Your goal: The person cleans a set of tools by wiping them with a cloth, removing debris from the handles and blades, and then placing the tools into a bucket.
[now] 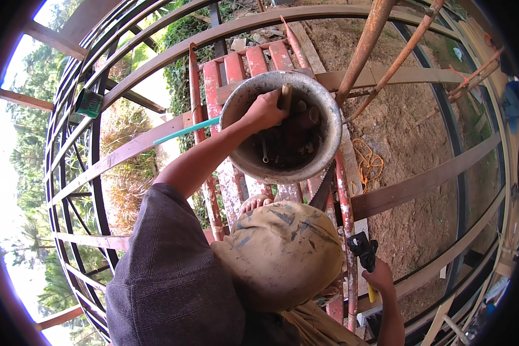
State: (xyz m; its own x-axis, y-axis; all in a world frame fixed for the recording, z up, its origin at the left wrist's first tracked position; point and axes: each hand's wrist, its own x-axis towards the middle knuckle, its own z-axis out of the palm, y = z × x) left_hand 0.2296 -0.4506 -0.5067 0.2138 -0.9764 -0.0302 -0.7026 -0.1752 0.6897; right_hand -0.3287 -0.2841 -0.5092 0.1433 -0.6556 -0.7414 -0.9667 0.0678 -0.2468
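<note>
We judged the main hazard to be the grey bucket (328, 115), which sat high on a worn red scaffold platform (254, 60) with bare dirt ground (409, 144) far beneath; a hard tug on something wedged inside might tip it or send loose tools over the rim. Our left hand (265, 109) reached into the bucket with its fingers curled closed around the top of a wooden handle (286, 95) that stood up among the other tools, so the grip looked firm rather than loose. A wrench (264, 154) lay in the bottom, apart from the hand. A saw blade (323, 187) poked out below the bucket beside a bare foot (254, 203), and we thought a slip there could bring the toes against its teeth. Our right hand (379, 279) was low at our side, wrapped shut on a black power tool with a yellow part (364, 254); with both hands occupied, neither was on the rusty scaffold pipes (366, 43), so a shift in balance would have had nothing to catch it. An orange rope (368, 161) lay on the ground below.
</note>
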